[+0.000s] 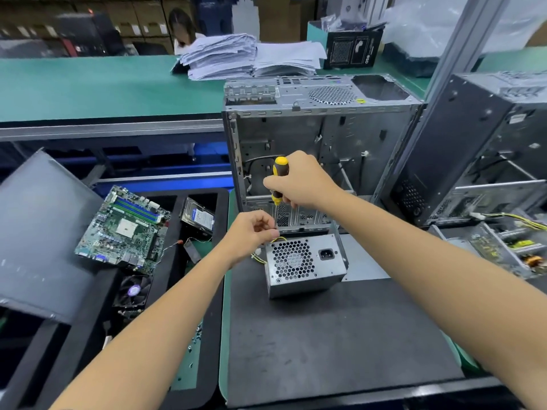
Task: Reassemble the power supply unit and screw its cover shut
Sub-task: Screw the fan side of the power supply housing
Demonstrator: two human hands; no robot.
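A grey metal power supply unit (305, 266) stands on the black mat (340, 344), its fan grille and power socket facing me. Yellow wires stick out at its top left corner. My right hand (302, 180) grips a yellow-and-black screwdriver (279, 179) held upright, its shaft pointing down at the unit's top left corner. My left hand (251, 232) has its fingers curled and pinched together at the screwdriver's tip, just above that corner; whether it holds a screw is hidden.
An empty open computer case (319, 143) stands right behind the unit. A second case (479, 149) and an open circuit assembly (515, 250) are at the right. Left trays hold a motherboard (124, 229), a hard drive (198, 217) and a fan (133, 291). Loose screws (196, 335) lie nearby.
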